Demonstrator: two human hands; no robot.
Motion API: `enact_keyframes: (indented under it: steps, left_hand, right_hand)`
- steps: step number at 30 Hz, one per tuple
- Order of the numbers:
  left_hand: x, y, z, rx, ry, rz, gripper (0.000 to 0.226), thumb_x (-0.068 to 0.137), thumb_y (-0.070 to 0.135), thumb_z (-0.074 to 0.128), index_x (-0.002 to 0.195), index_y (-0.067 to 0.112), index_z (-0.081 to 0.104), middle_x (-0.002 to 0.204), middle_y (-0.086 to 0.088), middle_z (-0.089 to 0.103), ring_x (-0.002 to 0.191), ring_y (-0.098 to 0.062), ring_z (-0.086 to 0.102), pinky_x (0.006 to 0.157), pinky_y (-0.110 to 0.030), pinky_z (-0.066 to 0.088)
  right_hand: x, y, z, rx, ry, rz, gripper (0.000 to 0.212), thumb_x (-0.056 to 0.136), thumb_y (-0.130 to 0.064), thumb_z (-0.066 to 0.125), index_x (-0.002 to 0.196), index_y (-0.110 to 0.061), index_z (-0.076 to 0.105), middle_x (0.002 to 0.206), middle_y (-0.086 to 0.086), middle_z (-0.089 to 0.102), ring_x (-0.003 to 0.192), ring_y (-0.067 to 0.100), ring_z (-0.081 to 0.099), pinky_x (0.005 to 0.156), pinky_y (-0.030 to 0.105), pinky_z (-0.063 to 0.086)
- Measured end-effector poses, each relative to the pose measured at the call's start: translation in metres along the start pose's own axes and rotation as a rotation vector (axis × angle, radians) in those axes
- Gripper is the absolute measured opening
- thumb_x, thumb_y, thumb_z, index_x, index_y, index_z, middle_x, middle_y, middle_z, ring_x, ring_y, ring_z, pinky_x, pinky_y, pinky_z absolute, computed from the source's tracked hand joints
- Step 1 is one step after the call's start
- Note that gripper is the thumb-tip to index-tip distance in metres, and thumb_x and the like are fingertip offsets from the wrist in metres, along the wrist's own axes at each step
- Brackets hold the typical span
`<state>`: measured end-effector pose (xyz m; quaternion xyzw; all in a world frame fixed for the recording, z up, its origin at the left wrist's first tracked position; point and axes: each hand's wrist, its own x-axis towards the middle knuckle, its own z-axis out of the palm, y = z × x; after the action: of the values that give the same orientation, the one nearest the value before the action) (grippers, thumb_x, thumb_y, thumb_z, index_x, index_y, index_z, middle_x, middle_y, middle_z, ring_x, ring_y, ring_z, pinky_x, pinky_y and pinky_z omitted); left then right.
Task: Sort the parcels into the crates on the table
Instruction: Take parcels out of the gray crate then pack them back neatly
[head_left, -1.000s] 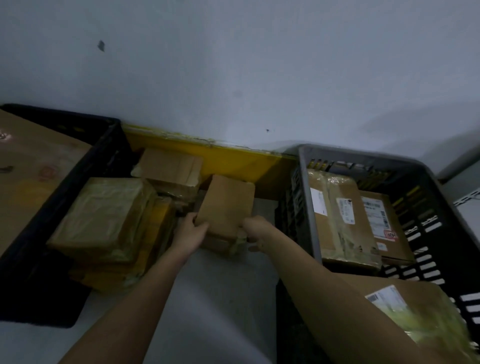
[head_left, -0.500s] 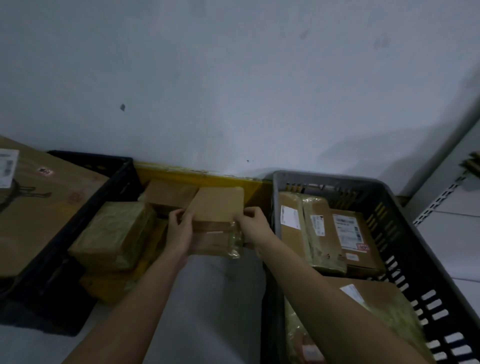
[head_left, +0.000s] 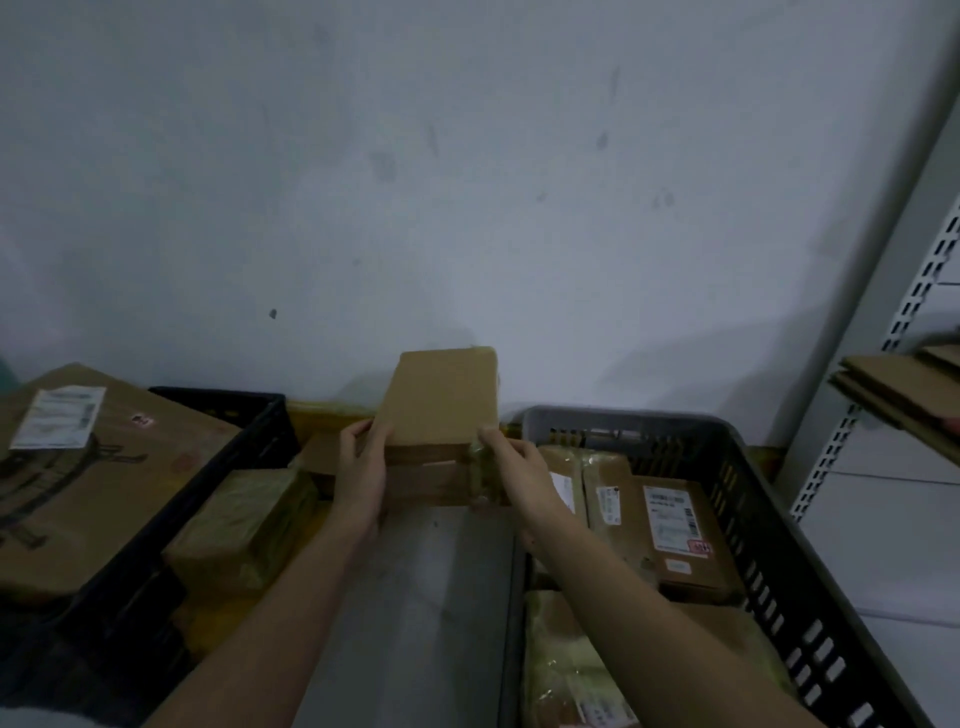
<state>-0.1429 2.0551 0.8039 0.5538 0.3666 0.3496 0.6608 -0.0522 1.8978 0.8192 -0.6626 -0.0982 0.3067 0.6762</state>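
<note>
While my left hand and right hand clamp the box by its edges, it may slip between my fingers.

Brown parcel; grey crate; black crate; white label.

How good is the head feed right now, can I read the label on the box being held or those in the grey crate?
Head view: dim and soft. The held box shows only a plain brown face. Labels in the grey crate are visible but too blurred to read. Wide-angle bending tilts the shelf upright at the right edge.
</note>
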Motion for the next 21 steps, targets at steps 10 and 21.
enact_keyframes:
  steps: [10,21]
  left_hand:
    - [-0.041,0.059,0.05,0.393,-0.2,0.408,0.043,0.095,0.037,0.061,0.136,0.026,0.055,0.125,0.006,0.056,0.115,-0.012,0.053,0.082,-0.024,0.047]
    - [-0.063,0.063,0.067,-0.027,-0.323,0.115,0.035,0.092,0.041,0.064,0.121,0.021,0.065,0.113,0.002,0.073,0.095,-0.01,0.071,0.063,-0.023,0.055]
  right_hand:
    - [-0.015,-0.01,-0.006,-0.325,0.188,-0.44,0.098,0.058,-0.068,0.075,0.141,-0.031,0.039,0.138,-0.004,0.047,0.126,0.017,0.046,0.102,0.044,0.049]
    - [-0.03,-0.026,-0.025,-0.675,0.257,-0.917,0.091,0.067,-0.047,0.085,0.145,-0.035,0.039,0.151,-0.004,0.027,0.138,0.018,0.028,0.11,0.045,0.04]
